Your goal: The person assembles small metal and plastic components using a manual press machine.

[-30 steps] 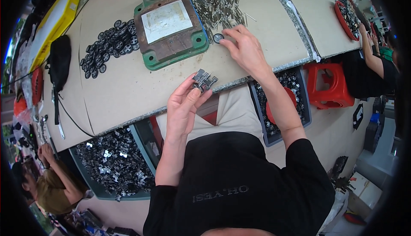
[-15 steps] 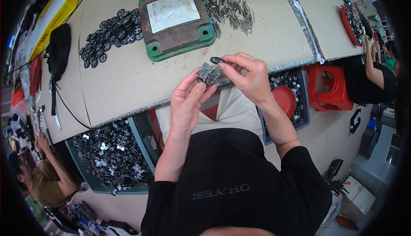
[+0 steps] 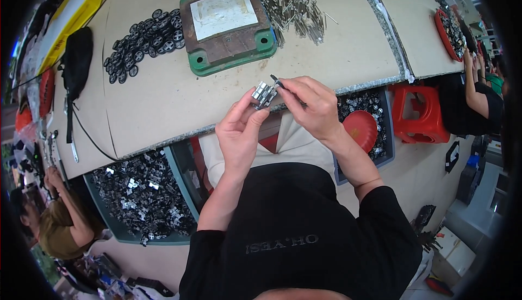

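My left hand is closed around a small silver-and-black bracket part, which it pinches between thumb and fingers just in front of the table edge. Between thumb and forefinger, my right hand grips a small black wheel, now seen almost edge-on. The wheel is at the right side of the bracket part; whether they touch is hard to make out. Beyond my hands lies a pile of black spoked wheels. Thin metal pins are heaped farther right.
A green press base with a white plate stands on the table. Below the edge, a left bin holds silver-black parts. A right bin carries a red dish, beside a red stool. Other people sit at both sides.
The wheel in my right hand has turned from nearly flat to edge-on, beside the bracket part. My left hand has tilted the part slightly and shifted its fingers.
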A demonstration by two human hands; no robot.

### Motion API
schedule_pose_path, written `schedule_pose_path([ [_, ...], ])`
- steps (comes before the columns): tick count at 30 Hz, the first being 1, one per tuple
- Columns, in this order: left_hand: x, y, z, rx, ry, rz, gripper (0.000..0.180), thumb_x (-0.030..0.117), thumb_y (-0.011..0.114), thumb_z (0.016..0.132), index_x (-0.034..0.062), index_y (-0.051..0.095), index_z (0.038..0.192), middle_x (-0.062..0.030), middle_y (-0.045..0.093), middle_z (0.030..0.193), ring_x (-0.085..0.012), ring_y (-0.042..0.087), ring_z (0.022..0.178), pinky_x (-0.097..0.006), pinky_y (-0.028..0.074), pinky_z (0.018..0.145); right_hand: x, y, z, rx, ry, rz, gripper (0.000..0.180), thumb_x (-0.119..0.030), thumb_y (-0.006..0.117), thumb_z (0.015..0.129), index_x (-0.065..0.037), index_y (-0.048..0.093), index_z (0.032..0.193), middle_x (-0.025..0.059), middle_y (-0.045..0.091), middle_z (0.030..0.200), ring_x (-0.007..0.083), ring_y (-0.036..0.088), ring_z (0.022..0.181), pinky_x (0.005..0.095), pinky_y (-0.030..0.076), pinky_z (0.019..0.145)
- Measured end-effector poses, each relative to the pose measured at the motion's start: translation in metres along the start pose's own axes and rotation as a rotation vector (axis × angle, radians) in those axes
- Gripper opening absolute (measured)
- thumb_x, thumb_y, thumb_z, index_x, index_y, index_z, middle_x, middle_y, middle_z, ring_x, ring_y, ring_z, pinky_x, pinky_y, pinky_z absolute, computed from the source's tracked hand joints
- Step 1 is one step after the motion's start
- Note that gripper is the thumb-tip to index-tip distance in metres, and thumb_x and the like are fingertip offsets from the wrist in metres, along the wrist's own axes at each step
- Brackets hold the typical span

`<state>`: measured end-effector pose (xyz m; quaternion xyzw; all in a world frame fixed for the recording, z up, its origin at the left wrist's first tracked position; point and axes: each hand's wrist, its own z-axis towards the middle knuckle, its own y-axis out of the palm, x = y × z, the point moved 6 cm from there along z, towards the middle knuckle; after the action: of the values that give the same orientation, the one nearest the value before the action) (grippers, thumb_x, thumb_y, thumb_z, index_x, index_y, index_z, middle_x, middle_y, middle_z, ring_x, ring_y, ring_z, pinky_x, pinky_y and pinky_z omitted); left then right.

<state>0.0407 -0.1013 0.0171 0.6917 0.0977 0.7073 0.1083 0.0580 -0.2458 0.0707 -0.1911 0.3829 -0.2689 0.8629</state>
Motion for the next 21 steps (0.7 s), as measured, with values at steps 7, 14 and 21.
schedule_pose_path([
  [7, -0.014, -0.004, 0.003, -0.149, -0.423, -0.460, 0.035, 0.000, 0.055, 0.084, -0.0060, 0.049, 0.118, -0.0170, 0.058, 0.108, -0.0239, 0.061, 0.093, -0.035, 0.054, 0.081, 0.020, -0.001, 0.018, -0.499, 0.183, 0.478, 0.034, -0.004, 0.068, 0.072, -0.001, 0.062, 0.105, 0.0094, 0.064, 0.080, 0.0153, 0.058, 0.065, 0.0269, 0.047, 0.060],
  [14, -0.012, -0.006, 0.006, -0.115, -0.256, -0.256, 0.035, 0.000, 0.055, 0.084, -0.0058, 0.049, 0.118, -0.0171, 0.058, 0.108, -0.0221, 0.060, 0.094, -0.035, 0.054, 0.082, 0.038, 0.018, 0.001, -0.552, 0.278, 0.474, 0.031, -0.001, 0.065, 0.074, 0.000, 0.062, 0.105, 0.0103, 0.064, 0.085, 0.0141, 0.059, 0.072, 0.0246, 0.047, 0.065],
  [21, 0.000, -0.002, 0.011, -0.175, -0.321, -0.259, 0.039, 0.000, 0.059, 0.082, -0.0025, 0.048, 0.120, -0.0110, 0.060, 0.101, -0.0150, 0.059, 0.090, -0.029, 0.049, 0.083, 0.036, 0.018, -0.001, -0.552, 0.573, 0.653, 0.017, -0.006, 0.069, 0.073, 0.001, 0.065, 0.088, 0.0075, 0.061, 0.072, 0.0118, 0.056, 0.064, 0.0241, 0.044, 0.058],
])
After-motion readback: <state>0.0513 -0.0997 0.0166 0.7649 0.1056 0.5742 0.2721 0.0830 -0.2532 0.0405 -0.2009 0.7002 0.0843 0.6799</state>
